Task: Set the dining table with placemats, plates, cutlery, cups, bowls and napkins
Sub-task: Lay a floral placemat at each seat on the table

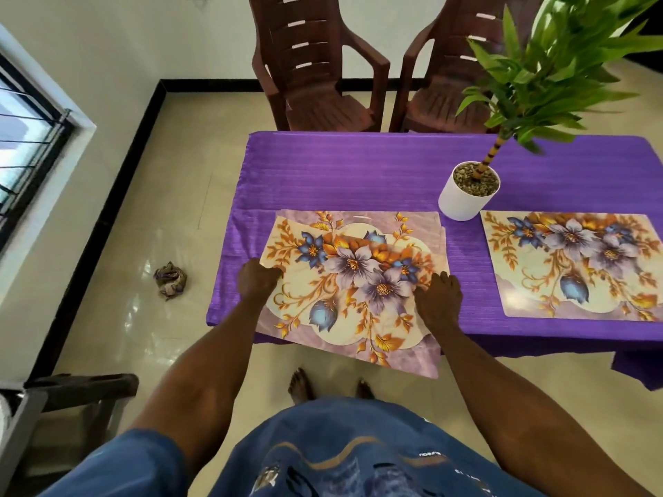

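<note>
A stack of floral placemats [353, 281] lies on the near left part of the table with the purple cloth [358, 174]. The top mat is skewed and hangs over the table's front edge. My left hand [256, 278] grips the left edge of the stack with curled fingers. My right hand [437, 299] rests on the right side of the top mat, its fingers curled at the mat's edge. One more floral placemat [574, 267] lies flat on the right part of the table.
A white pot with a green plant [468, 191] stands between the two mat spots. Two brown plastic chairs [315, 66] stand behind the table. A crumpled cloth [170, 279] lies on the tiled floor to the left. Another chair [71, 392] is at my near left.
</note>
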The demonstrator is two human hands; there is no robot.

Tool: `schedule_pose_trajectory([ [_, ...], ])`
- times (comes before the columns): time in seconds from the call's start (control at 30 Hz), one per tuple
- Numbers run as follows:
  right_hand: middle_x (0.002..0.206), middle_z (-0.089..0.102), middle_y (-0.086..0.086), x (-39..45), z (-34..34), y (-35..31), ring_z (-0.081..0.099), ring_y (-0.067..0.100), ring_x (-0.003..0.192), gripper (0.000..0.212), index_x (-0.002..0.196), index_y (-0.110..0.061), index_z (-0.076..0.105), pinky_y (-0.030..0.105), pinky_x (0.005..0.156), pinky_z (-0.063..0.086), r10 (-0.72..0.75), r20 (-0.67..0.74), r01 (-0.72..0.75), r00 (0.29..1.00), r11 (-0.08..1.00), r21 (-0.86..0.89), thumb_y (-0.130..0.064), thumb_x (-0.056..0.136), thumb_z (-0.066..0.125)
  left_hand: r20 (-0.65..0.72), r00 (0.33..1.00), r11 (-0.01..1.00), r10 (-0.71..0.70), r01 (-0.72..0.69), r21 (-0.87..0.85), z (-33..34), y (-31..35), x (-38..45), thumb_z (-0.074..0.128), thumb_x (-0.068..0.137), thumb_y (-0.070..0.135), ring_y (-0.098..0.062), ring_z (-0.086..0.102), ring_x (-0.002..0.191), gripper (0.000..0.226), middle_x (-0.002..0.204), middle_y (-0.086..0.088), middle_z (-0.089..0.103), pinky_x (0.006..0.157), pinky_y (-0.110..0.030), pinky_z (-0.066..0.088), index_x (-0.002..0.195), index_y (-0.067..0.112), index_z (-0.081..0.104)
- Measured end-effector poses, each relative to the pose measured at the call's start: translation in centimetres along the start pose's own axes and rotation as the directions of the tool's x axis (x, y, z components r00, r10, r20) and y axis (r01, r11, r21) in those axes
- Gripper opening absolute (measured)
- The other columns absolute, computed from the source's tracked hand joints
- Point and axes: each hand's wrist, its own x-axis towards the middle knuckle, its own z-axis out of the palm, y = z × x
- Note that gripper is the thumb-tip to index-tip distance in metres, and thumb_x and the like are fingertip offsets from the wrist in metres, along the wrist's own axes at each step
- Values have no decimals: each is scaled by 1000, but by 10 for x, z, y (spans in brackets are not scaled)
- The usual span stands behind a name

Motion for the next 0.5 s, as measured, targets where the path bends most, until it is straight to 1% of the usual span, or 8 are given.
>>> schedule_pose_trajectory([
  [0.07, 125, 63, 13, 3, 8, 7, 50, 34, 124, 50, 117, -9, 62, 46, 108, 36, -63, 20, 64, 998, 996, -59, -48, 91, 45, -30, 1000, 1000, 7, -7, -2, -1, 0, -7, 68, 82, 45, -31, 67, 95, 41, 98, -10, 72, 78, -40, 54, 102, 9, 69],
  [0.1, 125, 63, 13, 4, 11, 7, 51, 34, 124, 51, 118, -9, 63, 46, 110, 34, -105, 12, 105, 994, 993, -55, -48, 91, 46, -53, 999, 1000, -6, 6, -6, -1, -1, -10, 67, 83, 50, -32, 67, 96, 45, 99, -10, 71, 77, -39, 52, 103, 9, 68],
  [0.17, 127, 62, 20, 0, 11, 1, 51, 39, 125, 43, 121, -3, 62, 46, 112, 33, -147, -12, 147, 989, 989, 16, -33, 90, 62, -78, 996, 998, -45, 42, -35, -3, -3, -20, 65, 86, 52, -31, 66, 96, 48, 100, -10, 69, 79, -41, 51, 106, 8, 67],
  [0.23, 136, 54, 23, -4, 6, -9, 46, 41, 130, 46, 127, 0, 58, 46, 112, 30, -135, 19, 132, 991, 984, 123, -22, 88, 68, -61, 997, 994, -56, 50, -98, -6, -6, -25, 67, 89, 43, -27, 65, 92, 39, 93, -8, 66, 76, -39, 50, 101, 6, 67],
  [0.3, 144, 47, 21, -5, 2, -14, 42, 40, 133, 49, 132, -3, 53, 45, 112, 31, -101, 63, 89, 993, 981, 174, -21, 89, 68, -32, 998, 980, -50, 43, -195, -10, -12, -24, 71, 87, 33, -28, 67, 89, 26, 84, -5, 66, 70, -35, 47, 91, 8, 68],
  [0.37, 144, 46, 20, -4, -1, -14, 42, 39, 131, 49, 132, -3, 52, 45, 108, 35, -94, 80, 79, 992, 981, 175, -22, 89, 67, -7, 998, 962, -63, 59, -266, -16, -14, -20, 74, 83, 24, -30, 67, 87, 16, 79, -6, 67, 67, -33, 46, 82, 9, 69],
  [0.43, 146, 44, 19, -3, -3, -14, 41, 39, 131, 49, 132, -1, 50, 45, 106, 37, -76, 80, 63, 994, 986, 155, -23, 90, 65, 29, 997, 948, -65, 71, -309, -21, -12, -20, 73, 83, 20, -27, 66, 86, 17, 86, -10, 70, 69, -31, 46, 89, 5, 71],
  [0.5, 148, 41, 18, -3, -3, -15, 39, 37, 132, 50, 133, -1, 46, 46, 104, 38, -64, 82, 57, 995, 995, 86, -25, 93, 61, 77, 997, 934, -10, 37, -355, -25, -9, -21, 72, 85, 22, -22, 66, 83, 18, 86, -6, 71, 68, -28, 48, 96, 6, 72],
])
